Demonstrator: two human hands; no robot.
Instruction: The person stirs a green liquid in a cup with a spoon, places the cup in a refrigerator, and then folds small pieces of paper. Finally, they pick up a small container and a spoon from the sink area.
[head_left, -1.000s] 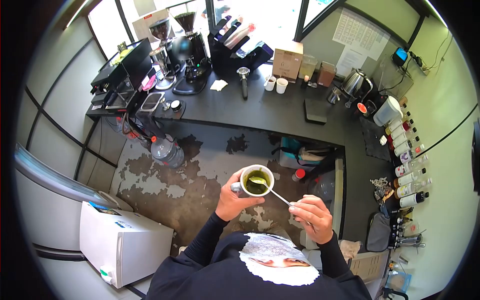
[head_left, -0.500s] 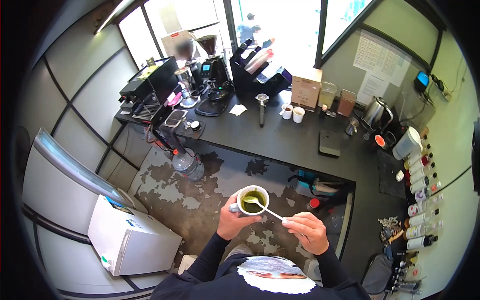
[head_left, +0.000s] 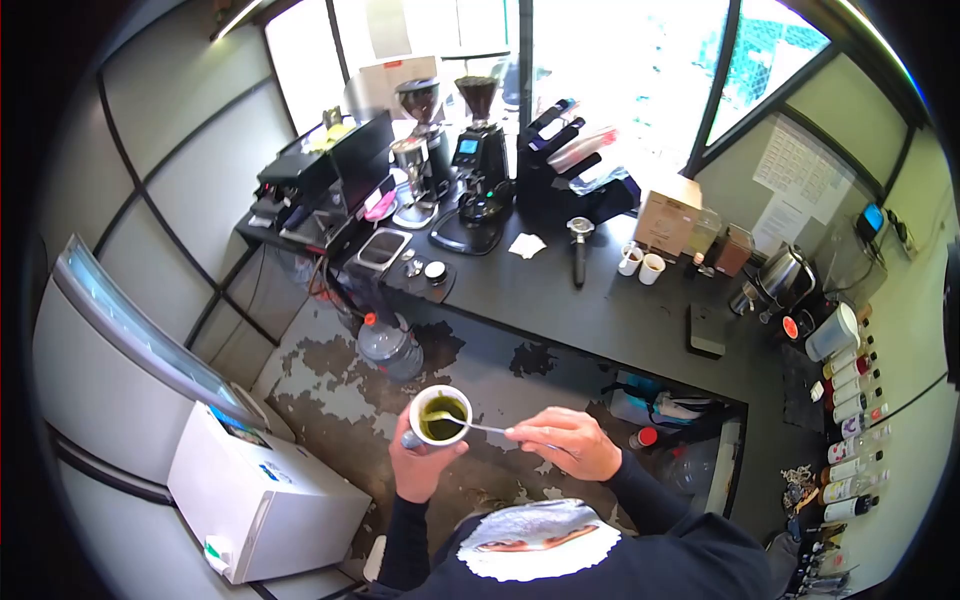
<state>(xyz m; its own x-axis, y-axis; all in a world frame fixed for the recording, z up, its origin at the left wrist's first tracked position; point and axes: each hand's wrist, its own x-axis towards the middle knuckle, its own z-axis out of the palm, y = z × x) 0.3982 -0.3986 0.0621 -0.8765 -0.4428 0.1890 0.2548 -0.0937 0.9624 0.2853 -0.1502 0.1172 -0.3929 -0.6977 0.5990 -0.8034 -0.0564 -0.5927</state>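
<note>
My left hand (head_left: 420, 466) grips a white cup (head_left: 439, 417) by its handle, low in the middle of the head view. The cup holds a dark green liquid. My right hand (head_left: 562, 443) pinches the end of a metal spoon (head_left: 480, 426), whose bowl dips into the green liquid. Both hands are held in front of my chest, above the patchy floor (head_left: 330, 395).
A black L-shaped counter (head_left: 610, 315) carries an espresso machine (head_left: 320, 175), two grinders (head_left: 455, 150), a portafilter (head_left: 578, 245), paper cups (head_left: 640, 263), a kettle (head_left: 780, 275), a scale (head_left: 706, 330) and several syrup bottles (head_left: 850, 400). A water jug (head_left: 388, 345) stands underneath; a white fridge (head_left: 265, 500) sits left.
The view has swung to the left, so cup and hands now sit further left and lower. The spoon lies flatter across the cup's rim, still in the liquid.
</note>
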